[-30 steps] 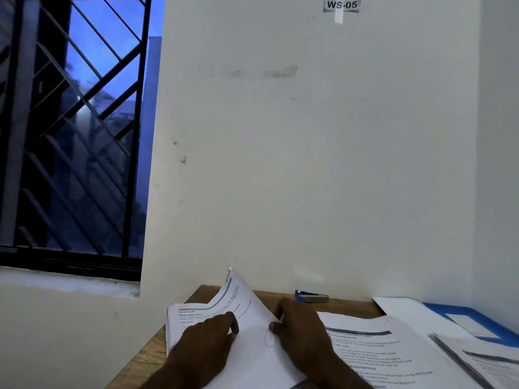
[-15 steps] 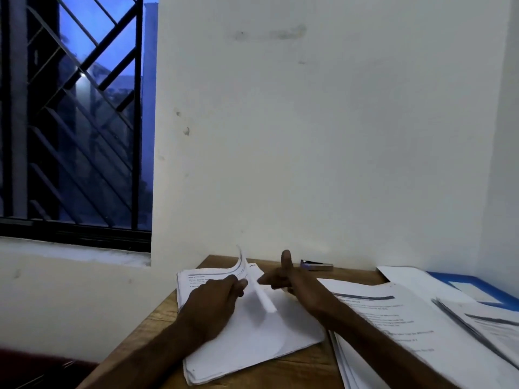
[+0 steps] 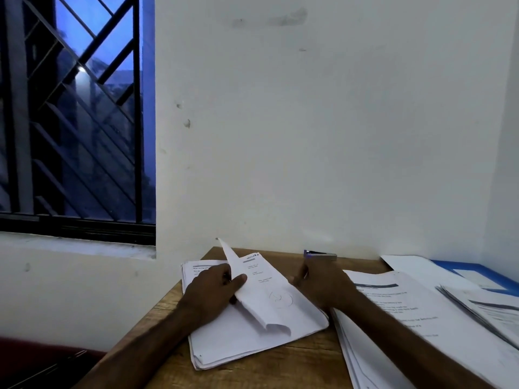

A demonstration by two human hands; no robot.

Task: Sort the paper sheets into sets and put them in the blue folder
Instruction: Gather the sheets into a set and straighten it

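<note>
Sheet [image 3: 266, 293] — lifted, pinched by L hand [image 3: 214, 290] | R hand [image 3: 323, 282] on stack [image 3: 252, 343] — finger pose unclear

Your left forearm [image 3: 146, 341] comes in bare from the lower left and your right forearm [image 3: 398, 341] from the lower right, so the two angle toward each other. Your left hand [image 3: 216, 287] is palm down with the wrist straight. Its thumb stretches to the right across the front of the lifted sheet [image 3: 261, 287], with the fingers tucked behind the sheet, pinching it. Your right hand [image 3: 323, 284] lies palm down with its back toward you, just beside that sheet's right edge. Its fingers reach away from you and look loosely straight, though they are foreshortened, and they grip nothing. Your two hands are near each other but not touching.
</note>
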